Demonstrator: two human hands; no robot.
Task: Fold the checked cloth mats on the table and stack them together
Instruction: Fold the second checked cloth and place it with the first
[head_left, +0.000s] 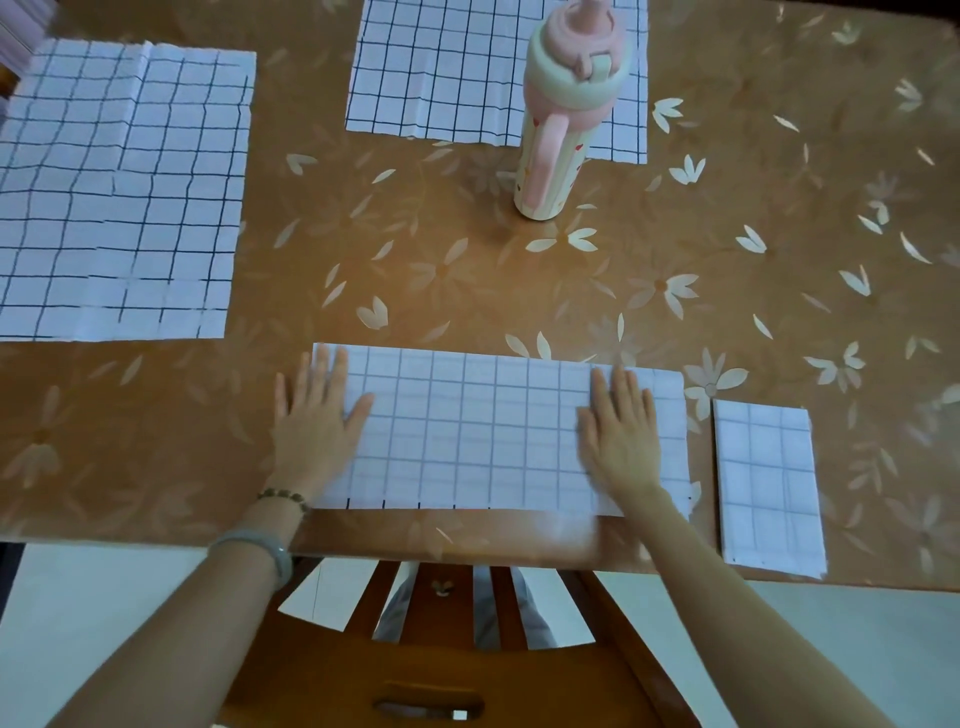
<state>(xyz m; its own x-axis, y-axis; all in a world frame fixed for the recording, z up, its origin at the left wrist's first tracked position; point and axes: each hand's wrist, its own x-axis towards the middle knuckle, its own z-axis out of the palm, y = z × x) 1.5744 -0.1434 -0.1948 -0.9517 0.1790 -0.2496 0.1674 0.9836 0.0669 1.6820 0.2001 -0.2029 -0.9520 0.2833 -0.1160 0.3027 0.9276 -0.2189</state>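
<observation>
A half-folded checked mat (483, 431) at the near table (467, 270) edge is pressed flat by the left hand (317, 421) and right hand (621, 436), palms open, nothing gripped; a folded mat (766, 488) lies just right

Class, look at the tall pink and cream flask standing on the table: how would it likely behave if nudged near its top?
The tall pink and cream flask looks tall over a narrow base, so it would probably tip rather than slide. Being round, it might then roll, though its side handle could stop it. Its weight cannot be judged; the contents are hidden.
</observation>
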